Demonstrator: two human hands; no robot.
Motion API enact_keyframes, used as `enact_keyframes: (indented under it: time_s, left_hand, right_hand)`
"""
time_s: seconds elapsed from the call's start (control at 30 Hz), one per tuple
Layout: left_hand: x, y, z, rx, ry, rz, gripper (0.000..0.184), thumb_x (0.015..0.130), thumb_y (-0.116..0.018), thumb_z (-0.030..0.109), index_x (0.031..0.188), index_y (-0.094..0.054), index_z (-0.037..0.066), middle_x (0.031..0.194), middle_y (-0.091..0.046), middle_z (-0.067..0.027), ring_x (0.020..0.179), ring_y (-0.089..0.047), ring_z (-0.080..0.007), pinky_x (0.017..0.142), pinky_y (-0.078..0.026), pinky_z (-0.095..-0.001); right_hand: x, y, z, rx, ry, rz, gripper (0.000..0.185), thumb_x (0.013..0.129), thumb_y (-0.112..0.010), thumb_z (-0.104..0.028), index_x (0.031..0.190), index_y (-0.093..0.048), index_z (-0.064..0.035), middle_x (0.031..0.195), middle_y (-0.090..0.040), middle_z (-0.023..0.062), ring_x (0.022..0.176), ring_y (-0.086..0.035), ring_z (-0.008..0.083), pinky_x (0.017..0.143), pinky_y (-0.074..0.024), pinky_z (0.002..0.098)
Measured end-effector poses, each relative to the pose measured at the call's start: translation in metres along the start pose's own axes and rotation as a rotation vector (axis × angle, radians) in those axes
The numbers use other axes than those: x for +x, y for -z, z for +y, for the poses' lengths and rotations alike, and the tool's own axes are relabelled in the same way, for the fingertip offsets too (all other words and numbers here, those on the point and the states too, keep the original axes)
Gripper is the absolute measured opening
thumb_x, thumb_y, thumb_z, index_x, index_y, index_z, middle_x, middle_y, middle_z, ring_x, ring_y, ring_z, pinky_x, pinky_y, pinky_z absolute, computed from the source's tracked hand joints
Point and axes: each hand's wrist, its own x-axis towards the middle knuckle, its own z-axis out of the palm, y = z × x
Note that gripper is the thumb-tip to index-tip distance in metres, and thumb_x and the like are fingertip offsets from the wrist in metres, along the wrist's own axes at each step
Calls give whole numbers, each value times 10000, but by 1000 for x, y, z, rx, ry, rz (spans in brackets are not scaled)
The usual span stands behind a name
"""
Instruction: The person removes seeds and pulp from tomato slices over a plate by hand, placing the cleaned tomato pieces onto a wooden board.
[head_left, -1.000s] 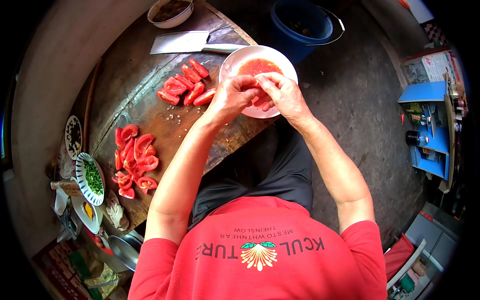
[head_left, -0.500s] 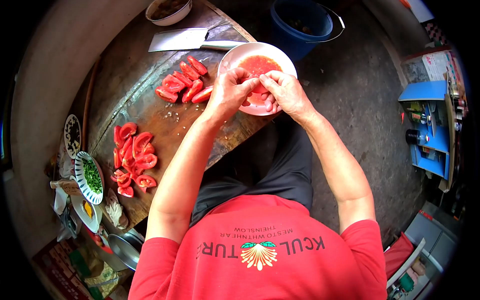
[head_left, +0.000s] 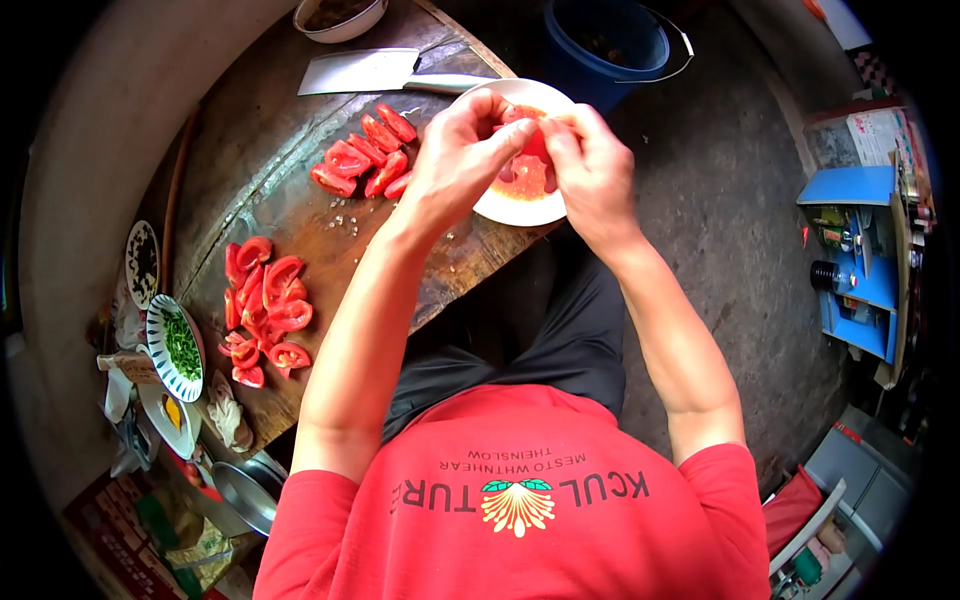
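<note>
A worn wooden tabletop (head_left: 335, 262) fills the left side, with a dark grey floor (head_left: 710, 200) to its right. At far left, an oval dish (head_left: 155, 345) holds chopped greens (head_left: 182, 343). Next, cut tomato wedges (head_left: 268, 300) lie heaped near the tabletop's left edge. A broad cleaver (head_left: 358, 72) lies flat farther back, its handle reaching toward a white dish (head_left: 520, 212) of red, wet pulp; a second group of wedges (head_left: 372, 150) sits between the cleaver and the person. The left hand (head_left: 450, 155) and right hand (head_left: 600, 185) meet above the white dish, both seemingly pinching one red tomato piece (head_left: 537, 145) between thumbs and fingers; fingers partly hide it. They appear to be working the piece, perhaps loosening its pulp. Continuing calls for a light pinch, kept over the dish so drips land inside. Just beyond, right, stands a blue bucket (head_left: 590, 75).
</note>
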Motion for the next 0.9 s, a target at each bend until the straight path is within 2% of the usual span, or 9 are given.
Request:
enact_keyframes:
  time_s: [0.03,0.1,0.13,0.17,0.33,0.4,0.7,0.77,0.9]
  left_hand:
    - [4,-2,-17,27,3,2,205,881,-644,178,940,-591,-11,727,-603,-26,594,-557,-94,548,-474,-223]
    - [1,2,-42,450,106,-17,249,899,-606,168,1043,-593,-35,778,-616,-48,618,-568,-104,559,-481,-233]
    - [-3,1,-38,210,140,22,258,905,-597,170,1064,-593,-34,787,-618,-50,611,-562,-96,558,-480,-229]
    - [-13,0,-38,-33,195,54,268,911,-588,171,1084,-593,-33,797,-620,-51,605,-557,-88,557,-479,-225]
    - [-22,7,-28,-118,171,215,253,929,-561,178,1098,-593,-8,794,-619,-44,588,-548,-70,569,-491,-216]
    - [-29,7,-31,-161,225,197,262,930,-561,189,1098,-584,-10,802,-620,-46,590,-553,-73,576,-498,-219]
    - [-53,-13,-25,-359,320,154,370,952,-520,302,1118,-530,-28,884,-634,-111,630,-616,-134,586,-521,-248]
    - [-63,-13,-26,-430,351,144,393,962,-490,331,1124,-524,-25,901,-631,-121,660,-628,-147,600,-532,-261]
    - [-77,-15,-33,-600,407,100,426,971,-442,404,1154,-519,26,973,-622,-115,759,-638,-158,644,-539,-276]
  right_hand:
    - [3,-4,40,-146,-116,-50,232,945,-537,-196,871,-606,13,709,-619,30,609,-544,71,554,-452,253]
    - [4,6,41,-271,-239,-231,230,894,-545,-218,894,-621,-1,861,-640,244,861,-649,352,731,-500,401]
    - [4,4,31,-218,-260,-137,243,921,-554,-193,847,-614,31,718,-635,32,643,-569,92,602,-471,267]
    - [4,3,38,-139,-74,-10,240,931,-555,-205,833,-610,8,655,-598,16,569,-540,68,524,-441,229]
    - [5,3,9,37,-89,68,238,951,-537,-223,809,-593,-41,576,-513,-13,419,-438,40,390,-343,191]
    - [-4,1,35,104,-503,-83,232,948,-542,-232,841,-598,-34,571,-497,-18,418,-440,46,389,-343,195]
    - [-4,-5,4,-40,135,209,225,965,-520,-230,870,-580,-35,619,-529,-31,484,-431,25,452,-347,182]
    - [-22,-2,23,-243,-218,-17,185,905,-573,-191,887,-593,-8,783,-643,217,762,-670,319,635,-498,368]
    - [-57,-21,-7,-149,-18,-76,125,900,-565,-180,942,-611,-71,835,-633,169,789,-632,351,654,-498,401]
